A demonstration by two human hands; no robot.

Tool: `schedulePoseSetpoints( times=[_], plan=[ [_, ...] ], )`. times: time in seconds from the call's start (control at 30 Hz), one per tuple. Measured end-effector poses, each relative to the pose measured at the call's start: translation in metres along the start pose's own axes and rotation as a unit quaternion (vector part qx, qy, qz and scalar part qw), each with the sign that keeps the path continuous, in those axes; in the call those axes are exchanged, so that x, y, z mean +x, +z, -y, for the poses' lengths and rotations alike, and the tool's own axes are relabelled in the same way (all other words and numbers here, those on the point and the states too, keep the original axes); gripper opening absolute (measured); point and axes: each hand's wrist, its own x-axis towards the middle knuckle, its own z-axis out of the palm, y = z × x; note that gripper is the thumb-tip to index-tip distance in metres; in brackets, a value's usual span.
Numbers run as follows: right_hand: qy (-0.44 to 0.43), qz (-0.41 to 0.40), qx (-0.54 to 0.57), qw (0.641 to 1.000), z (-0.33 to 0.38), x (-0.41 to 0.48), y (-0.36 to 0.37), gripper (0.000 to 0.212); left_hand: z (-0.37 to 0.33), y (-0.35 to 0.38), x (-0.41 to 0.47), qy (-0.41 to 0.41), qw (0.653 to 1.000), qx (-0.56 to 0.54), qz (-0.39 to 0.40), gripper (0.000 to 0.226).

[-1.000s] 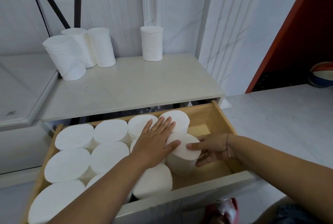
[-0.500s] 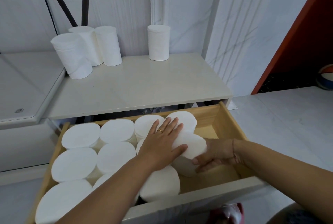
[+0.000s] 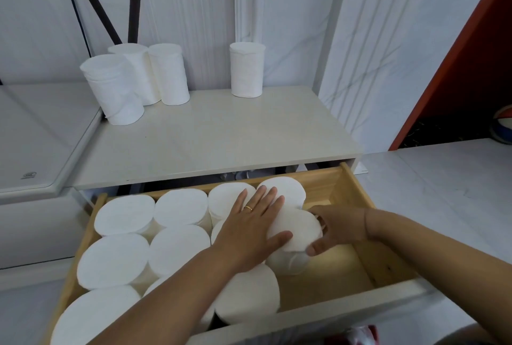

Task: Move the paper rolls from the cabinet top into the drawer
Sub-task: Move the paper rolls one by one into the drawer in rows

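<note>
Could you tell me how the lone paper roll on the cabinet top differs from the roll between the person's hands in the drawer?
The lone roll stands by itself on the cabinet top; the held roll sits in the drawer against neighbouring rolls. The lone roll is untouched; the held roll has the left hand flat on its top and the right hand curled round its side. Both are white cylinders.
</note>
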Motion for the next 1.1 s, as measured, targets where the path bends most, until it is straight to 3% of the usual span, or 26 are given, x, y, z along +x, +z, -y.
schedulePoseSetpoints(
  times=[0.07, 0.13, 0.2, 0.27, 0.4, 0.53, 0.67, 0.77, 0.9, 1.1],
  plan=[
    [0.031, -0.049, -0.131, 0.990, 0.009, -0.002, -0.028, 0.049, 0.007, -0.005, 0.002, 0.001, 1.000, -0.010, -0.027, 0.071],
    [0.040, -0.106, -0.139, 0.984, 0.019, 0.000, -0.062, 0.056, 0.019, -0.014, 0.005, -0.004, 0.998, -0.009, -0.066, 0.073],
    [0.026, -0.202, -0.049, 0.978, 0.027, 0.012, -0.097, 0.051, 0.032, -0.026, 0.011, -0.016, 0.995, -0.006, -0.094, 0.075],
    [-0.025, -0.314, 0.056, 0.948, 0.034, 0.034, -0.127, 0.041, 0.045, -0.038, 0.021, -0.029, 0.994, -0.002, -0.102, 0.079],
    [-0.089, -0.417, 0.186, 0.885, 0.054, 0.097, -0.185, 0.057, 0.071, -0.056, 0.050, -0.055, 0.993, -0.010, -0.100, 0.082],
    [-0.096, -0.441, 0.315, 0.835, 0.074, 0.157, -0.245, 0.052, 0.099, -0.058, 0.074, -0.071, 0.994, -0.002, -0.078, 0.079],
    [-0.081, -0.420, 0.374, 0.823, 0.085, 0.200, -0.276, 0.095, 0.111, -0.050, 0.083, -0.082, 0.996, -0.008, -0.045, 0.086],
    [-0.100, -0.399, 0.408, 0.815, 0.093, 0.225, -0.288, 0.102, 0.112, -0.046, 0.082, -0.076, 0.996, 0.004, -0.049, 0.089],
    [-0.088, -0.353, 0.507, 0.781, 0.103, 0.248, -0.289, 0.099, 0.111, -0.046, 0.082, -0.077, 0.996, -0.007, -0.052, 0.089],
    [-0.146, -0.373, 0.482, 0.779, 0.094, 0.263, -0.280, 0.070, 0.111, -0.046, 0.082, -0.074, 0.996, -0.005, -0.056, 0.091]
  ],
)
